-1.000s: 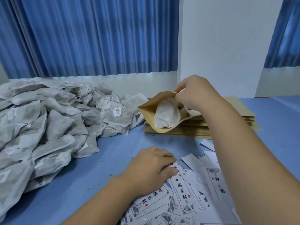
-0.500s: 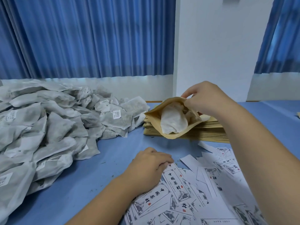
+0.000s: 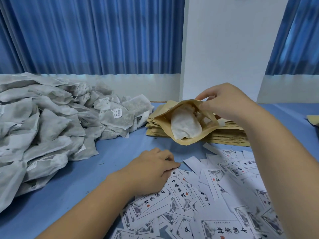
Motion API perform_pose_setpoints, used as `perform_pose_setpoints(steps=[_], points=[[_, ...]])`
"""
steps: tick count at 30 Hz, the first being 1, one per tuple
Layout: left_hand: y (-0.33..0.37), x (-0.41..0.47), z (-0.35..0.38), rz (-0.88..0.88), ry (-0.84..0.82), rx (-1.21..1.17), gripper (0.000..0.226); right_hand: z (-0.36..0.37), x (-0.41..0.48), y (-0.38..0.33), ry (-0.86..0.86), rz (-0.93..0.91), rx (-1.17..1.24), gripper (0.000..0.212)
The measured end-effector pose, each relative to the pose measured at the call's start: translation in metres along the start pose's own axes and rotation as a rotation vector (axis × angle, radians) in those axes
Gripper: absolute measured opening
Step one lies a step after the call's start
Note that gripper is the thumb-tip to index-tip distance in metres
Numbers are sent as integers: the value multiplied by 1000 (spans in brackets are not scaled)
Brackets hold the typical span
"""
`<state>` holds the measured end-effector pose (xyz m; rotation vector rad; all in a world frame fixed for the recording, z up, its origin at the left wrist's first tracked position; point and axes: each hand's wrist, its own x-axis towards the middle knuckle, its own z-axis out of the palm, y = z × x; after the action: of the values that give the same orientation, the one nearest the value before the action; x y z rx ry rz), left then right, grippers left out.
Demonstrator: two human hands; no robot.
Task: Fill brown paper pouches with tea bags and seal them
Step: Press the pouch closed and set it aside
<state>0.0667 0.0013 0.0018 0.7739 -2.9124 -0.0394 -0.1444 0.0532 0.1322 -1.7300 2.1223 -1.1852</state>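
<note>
Nearest: loose white printed labels scattered over the blue table, many overlapping, some face down.

Left hand lies at the far left edge of the label spread, knuckles up. Fingers bent, tips down on a label. Cannot tell whether a slip is pinched under them or only touched.

Beyond it, brown paper pouch, tilted, mouth uppermost and gaping. Right hand holds it from above: thumb and fingers pinch the top lip on the right side, the other fingers curled behind it. Lower corner of the pouch is close over the table; contact unclear. A white tea bag sits inside, filling most of the pouch.

Just behind the pouch: stack of flat brown pouches, lying on the table, partly hidden by the right forearm.

Left side: large heap of grey-white tea bags, some with small tags, running from the near left edge back to the stack.

Far right edge: a scrap of brown paper, mostly cut off.

Farthest: blue curtains either side of a white pillar.
</note>
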Motion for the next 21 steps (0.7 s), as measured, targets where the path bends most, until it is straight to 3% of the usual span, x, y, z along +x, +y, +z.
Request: perform_pose_setpoints(steps=[10, 15, 21], points=[[-6, -3, -10, -57, -15, -224, 23, -1, 3, 3, 7, -4, 1, 17], [-9, 2, -9, -91, -32, -316, 31, -1, 3, 2, 1, -5, 9, 17], [-8, 3, -15, -155, -88, -387, 24, -5, 0, 2, -19, 8, 65, 17]])
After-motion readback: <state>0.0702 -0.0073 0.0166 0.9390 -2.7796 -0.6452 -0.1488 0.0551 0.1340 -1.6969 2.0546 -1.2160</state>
